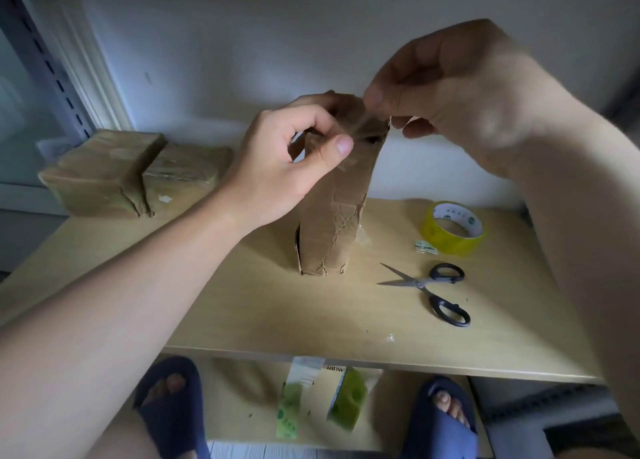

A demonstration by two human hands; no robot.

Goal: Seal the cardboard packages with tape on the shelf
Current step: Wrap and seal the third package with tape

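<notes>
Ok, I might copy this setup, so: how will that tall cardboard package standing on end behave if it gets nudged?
The cardboard package stands tall on a narrow base, so it probably tips easily; the left hand and right hand at its top likely steady it. Its creased, crumpled walls suggest soft cardboard that may dent. Weight cannot be told.

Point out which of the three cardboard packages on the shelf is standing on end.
The creased package in the middle, gripped at its top by both hands. The other two lie flat, side by side at the back left.
</notes>
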